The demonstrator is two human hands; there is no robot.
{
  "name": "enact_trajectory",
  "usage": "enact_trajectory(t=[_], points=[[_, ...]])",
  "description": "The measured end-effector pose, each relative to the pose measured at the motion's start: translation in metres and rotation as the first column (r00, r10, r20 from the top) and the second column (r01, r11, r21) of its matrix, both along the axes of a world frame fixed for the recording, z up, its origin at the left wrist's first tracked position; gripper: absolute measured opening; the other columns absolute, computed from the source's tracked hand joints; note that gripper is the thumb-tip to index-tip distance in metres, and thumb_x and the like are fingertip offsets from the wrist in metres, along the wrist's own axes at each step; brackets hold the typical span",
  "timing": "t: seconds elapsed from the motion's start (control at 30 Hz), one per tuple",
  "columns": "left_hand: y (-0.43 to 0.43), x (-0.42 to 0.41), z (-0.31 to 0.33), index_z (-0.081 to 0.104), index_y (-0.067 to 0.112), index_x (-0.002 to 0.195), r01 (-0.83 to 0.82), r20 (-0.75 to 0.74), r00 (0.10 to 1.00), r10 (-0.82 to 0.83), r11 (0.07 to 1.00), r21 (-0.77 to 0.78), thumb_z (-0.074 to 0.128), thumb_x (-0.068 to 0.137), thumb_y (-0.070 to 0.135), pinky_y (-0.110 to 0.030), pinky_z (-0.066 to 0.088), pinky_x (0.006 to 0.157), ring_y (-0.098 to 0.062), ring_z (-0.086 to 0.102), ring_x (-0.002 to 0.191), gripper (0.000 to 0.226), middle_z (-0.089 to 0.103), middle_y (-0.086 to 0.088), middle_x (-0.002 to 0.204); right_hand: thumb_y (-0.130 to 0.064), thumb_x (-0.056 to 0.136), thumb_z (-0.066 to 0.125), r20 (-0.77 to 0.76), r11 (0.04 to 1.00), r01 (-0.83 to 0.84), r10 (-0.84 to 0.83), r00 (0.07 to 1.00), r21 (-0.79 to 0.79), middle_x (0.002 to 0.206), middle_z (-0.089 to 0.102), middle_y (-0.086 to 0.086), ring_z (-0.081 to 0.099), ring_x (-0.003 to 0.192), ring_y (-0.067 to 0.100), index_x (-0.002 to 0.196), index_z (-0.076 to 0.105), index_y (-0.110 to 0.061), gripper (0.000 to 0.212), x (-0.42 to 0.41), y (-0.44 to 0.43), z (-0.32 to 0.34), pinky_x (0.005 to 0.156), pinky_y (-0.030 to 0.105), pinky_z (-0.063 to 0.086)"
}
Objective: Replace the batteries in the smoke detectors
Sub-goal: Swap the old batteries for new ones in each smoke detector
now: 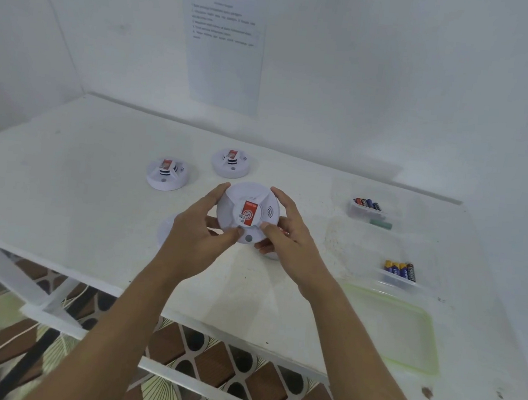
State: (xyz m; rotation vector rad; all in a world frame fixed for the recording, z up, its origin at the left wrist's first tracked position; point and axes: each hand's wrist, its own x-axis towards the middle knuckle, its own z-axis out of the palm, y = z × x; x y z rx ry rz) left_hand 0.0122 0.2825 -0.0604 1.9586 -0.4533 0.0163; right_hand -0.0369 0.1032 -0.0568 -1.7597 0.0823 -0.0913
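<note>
The detector (248, 213) is at the centre of the worktop (95, 182), gripped evenly by the left hand (201, 226) at its 9 o'clock rim and the right hand (288, 231) at 3 o'clock, its label (248, 213) running 12 to 6.

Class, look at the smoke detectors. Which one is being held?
The nearest smoke detector, gripped by the left hand and right hand. The far-left detector and far-right detector rest untouched on the table.

Bare left hand (203, 226) and right hand (290, 233), bare forearms (127, 309).
</note>
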Motion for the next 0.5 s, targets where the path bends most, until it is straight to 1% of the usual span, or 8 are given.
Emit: enact_trajectory(t=[0.13,0.17,0.23,0.3,0.43,0.5], points=[[-0.002,0.002,0.003,0.043,0.029,0.146,-0.017,0.02,1.0,0.017,1.0,0.006,0.077,0.083,0.028,-0.012,0.054,0.072,-0.002,0.065,0.091,0.071,0.057,0.023,0.121,-0.021,0.103,0.053,-0.004,1.0,0.005,-0.005,1.0,0.0,0.12,0.067,0.002,0.069,0.1,0.024,0.147,0.037,-0.043,0.052,0.001,-0.003,0.001,0.087,0.034,0.06],[-0.003,0.003,0.005,0.044,0.029,0.145,-0.018,0.027,0.999,0.018,1.0,0.006,0.077,0.083,0.028,-0.012,0.053,0.07,-0.001,0.064,0.09,0.071,0.058,0.02,0.123,-0.021,0.103,0.053,-0.005,1.0,0.009,-0.009,1.0,-0.006,0.12,0.067,0.0,0.069,0.1,0.022,0.146,0.038,-0.044,0.051,0.002,-0.005,0.001,0.088,0.034,0.06],[-0.006,0.004,0.007,0.045,0.028,0.145,-0.022,0.042,0.999,0.021,1.0,0.012,0.078,0.081,0.027,-0.011,0.052,0.067,0.003,0.063,0.089,0.072,0.059,0.017,0.124,-0.022,0.103,0.053,-0.009,1.0,0.016,-0.016,1.0,-0.013,0.12,0.065,-0.004,0.068,0.102,0.02,0.147,0.038,-0.042,0.05,0.002,-0.008,0.002,0.086,0.031,0.06],[-0.009,0.006,0.009,0.046,0.029,0.143,-0.022,0.048,0.999,0.022,1.0,0.008,0.079,0.08,0.026,-0.01,0.051,0.066,0.007,0.061,0.088,0.071,0.06,0.018,0.122,-0.021,0.103,0.053,-0.004,1.0,0.019,-0.019,1.0,-0.014,0.122,0.064,-0.006,0.068,0.103,0.019,0.148,0.038,-0.038,0.051,0.003,-0.011,0.003,0.082,0.026,0.059],[-0.02,0.01,0.01,0.05,0.03,0.14,-0.004,0.061,0.998,0.005,1.0,-0.008,0.079,0.081,0.023,-0.007,0.048,0.07,0.01,0.059,0.093,0.066,0.058,0.031,0.116,-0.022,0.103,0.054,0.01,1.0,0.006,-0.006,1.0,-0.012,0.131,0.06,-0.002,0.066,0.105,0.022,0.152,0.035,-0.034,0.054,0.006,-0.019,0.005,0.083,0.029,0.059],[-0.027,0.014,0.01,0.05,0.028,0.14,0.006,0.059,0.998,-0.005,1.0,-0.005,0.079,0.08,0.023,-0.007,0.048,0.072,0.009,0.059,0.097,0.066,0.06,0.025,0.12,-0.022,0.102,0.056,-0.001,1.0,0.011,-0.011,1.0,-0.018,0.132,0.059,-0.002,0.066,0.104,0.023,0.152,0.033,-0.035,0.056,0.009,-0.026,0.005,0.085,0.032,0.06]])
